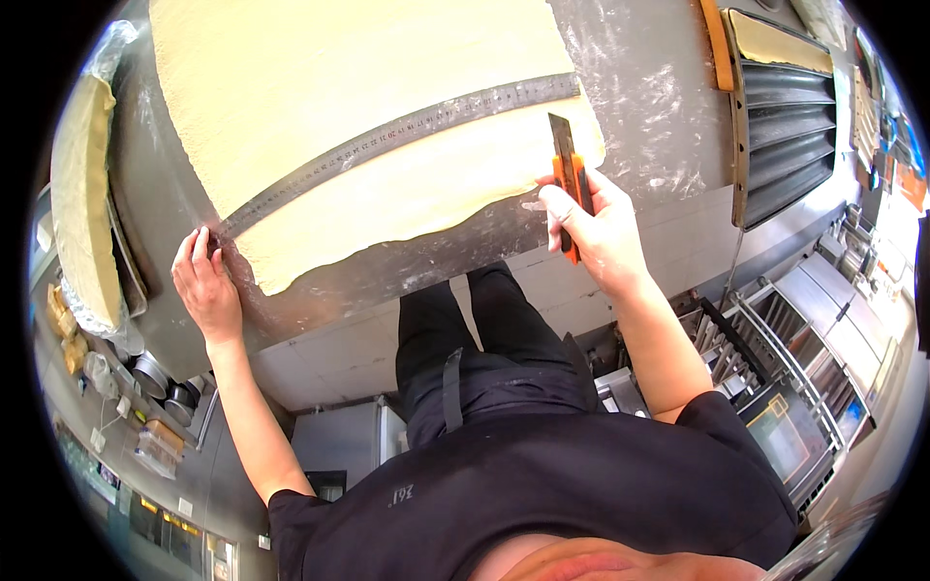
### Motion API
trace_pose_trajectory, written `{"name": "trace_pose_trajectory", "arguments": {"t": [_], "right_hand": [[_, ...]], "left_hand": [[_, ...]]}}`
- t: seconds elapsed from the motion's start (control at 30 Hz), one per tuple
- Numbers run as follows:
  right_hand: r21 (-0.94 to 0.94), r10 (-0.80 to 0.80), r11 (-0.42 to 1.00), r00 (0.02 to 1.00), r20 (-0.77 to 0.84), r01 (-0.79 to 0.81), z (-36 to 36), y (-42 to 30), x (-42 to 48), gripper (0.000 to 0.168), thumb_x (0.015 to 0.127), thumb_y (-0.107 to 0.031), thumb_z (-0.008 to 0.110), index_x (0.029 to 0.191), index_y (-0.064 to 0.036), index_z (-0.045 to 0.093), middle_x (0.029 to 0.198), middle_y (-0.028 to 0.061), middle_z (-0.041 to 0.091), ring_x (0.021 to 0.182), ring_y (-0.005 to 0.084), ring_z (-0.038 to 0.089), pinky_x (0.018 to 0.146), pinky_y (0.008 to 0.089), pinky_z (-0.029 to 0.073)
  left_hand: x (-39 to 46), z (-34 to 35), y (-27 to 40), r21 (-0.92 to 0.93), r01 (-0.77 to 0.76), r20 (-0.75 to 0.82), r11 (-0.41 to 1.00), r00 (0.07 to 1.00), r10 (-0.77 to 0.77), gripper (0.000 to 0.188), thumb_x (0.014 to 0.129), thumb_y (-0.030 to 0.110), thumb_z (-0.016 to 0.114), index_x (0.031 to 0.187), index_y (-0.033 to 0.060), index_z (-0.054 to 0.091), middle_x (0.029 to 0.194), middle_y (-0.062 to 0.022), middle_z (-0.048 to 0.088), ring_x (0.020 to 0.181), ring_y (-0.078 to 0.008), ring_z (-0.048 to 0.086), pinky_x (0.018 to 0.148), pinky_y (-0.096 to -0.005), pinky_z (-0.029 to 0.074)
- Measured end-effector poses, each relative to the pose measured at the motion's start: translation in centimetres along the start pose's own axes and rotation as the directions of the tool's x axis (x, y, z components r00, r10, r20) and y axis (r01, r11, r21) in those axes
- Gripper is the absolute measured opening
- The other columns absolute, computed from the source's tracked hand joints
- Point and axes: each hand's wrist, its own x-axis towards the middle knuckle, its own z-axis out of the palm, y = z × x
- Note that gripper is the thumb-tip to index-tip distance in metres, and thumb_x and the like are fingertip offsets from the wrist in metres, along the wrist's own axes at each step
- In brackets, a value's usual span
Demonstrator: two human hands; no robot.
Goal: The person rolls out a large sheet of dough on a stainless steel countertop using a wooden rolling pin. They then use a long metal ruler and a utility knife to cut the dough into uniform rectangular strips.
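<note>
A large sheet of pale yellow dough lies on a floured metal worktop. Across its near part rests a long metal ruler, reaching from the left edge of the sheet almost to the right. My left hand is at the ruler's left end, fingertips touching down there; whether they pinch it I cannot tell. In my right hand is an orange and black utility knife, its blade extended and pointing away from me above the right part of the dough, near the sheet's ragged front edge.
At the right stands a black ribbed baking tray with a dough strip in its far channel, beside an orange-brown bar. A thick dough slab on plastic wrap lies far left, over a tray. Metal pans stand beyond the left corner.
</note>
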Motion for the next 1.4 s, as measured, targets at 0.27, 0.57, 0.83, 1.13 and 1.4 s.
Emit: {"name": "trace_pose_trajectory", "arguments": {"t": [0.27, 0.57, 0.83, 1.13, 1.4], "right_hand": [[0.073, -0.022, 0.997, 0.992, 0.123, 0.013, -0.8, 0.5, 0.3, 0.035, 0.117, -0.035, 0.051, 0.12, -0.002, 0.063, 0.081, 0.0059, 0.067, 0.066, 0.0104, 0.061, 0.061, 0.0242, 0.05], [-0.01, -0.009, 1.0, 0.982, 0.19, 0.011, -0.1, 0.4, 0.9, 0.033, 0.117, -0.033, 0.055, 0.12, -0.001, 0.06, 0.08, 0.0079, 0.066, 0.063, 0.0122, 0.064, 0.056, 0.0271, 0.053], [-0.074, 0.005, 0.997, 0.981, 0.196, 0.01, -0.1, 0.1, 1.2, 0.037, 0.116, -0.034, 0.057, 0.122, 0.002, 0.062, 0.082, 0.0055, 0.062, 0.062, 0.0099, 0.061, 0.051, 0.0271, 0.049], [-0.092, 0.015, 0.996, 0.984, 0.178, 0.001, 0.1, -0.1, 1.3, 0.036, 0.116, -0.034, 0.058, 0.118, 0.001, 0.062, 0.084, 0.004, 0.06, 0.065, 0.0102, 0.062, 0.053, 0.0271, 0.048], [-0.077, 0.047, 0.996, 0.983, 0.176, -0.034, 0.2, -0.3, 1.2, 0.034, 0.116, -0.032, 0.059, 0.116, 0.002, 0.063, 0.088, 0.0033, 0.059, 0.067, 0.0114, 0.063, 0.061, 0.029, 0.05]], "left_hand": [[-0.3, 0.4, -0.3, -0.021, 0.007, -0.011, 1.0, 1.0, -0.007, 0.036, 0.106, 0.009, 0.069, 0.142, 0.0065, 0.069, 0.14, -0.0124, 0.066, 0.127, -0.0333, 0.064, 0.109, -0.0468, 0.051], [-0.3, 0.5, -0.3, -0.04, -0.002, -0.01, 0.999, 1.0, 0.001, 0.035, 0.109, 0.011, 0.067, 0.143, 0.0056, 0.068, 0.141, -0.0136, 0.065, 0.128, -0.0341, 0.063, 0.11, -0.047, 0.05], [-0.1, 0.5, -0.1, -0.033, -0.008, -0.017, 0.999, 1.0, 0.008, 0.035, 0.109, 0.012, 0.066, 0.143, 0.0058, 0.068, 0.141, -0.0133, 0.065, 0.128, -0.0338, 0.062, 0.11, -0.047, 0.05], [0.0, 0.4, 0.0, -0.034, -0.011, -0.023, 0.999, 1.0, 0.01, 0.034, 0.11, 0.013, 0.066, 0.143, 0.0051, 0.068, 0.141, -0.0131, 0.065, 0.127, -0.0334, 0.063, 0.11, -0.0467, 0.05], [0.0, 0.4, 0.1, -0.037, -0.008, -0.025, 0.999, 1.0, 0.007, 0.033, 0.11, 0.014, 0.066, 0.142, 0.0052, 0.068, 0.14, -0.0133, 0.066, 0.127, -0.0335, 0.063, 0.109, -0.0466, 0.05]]}}
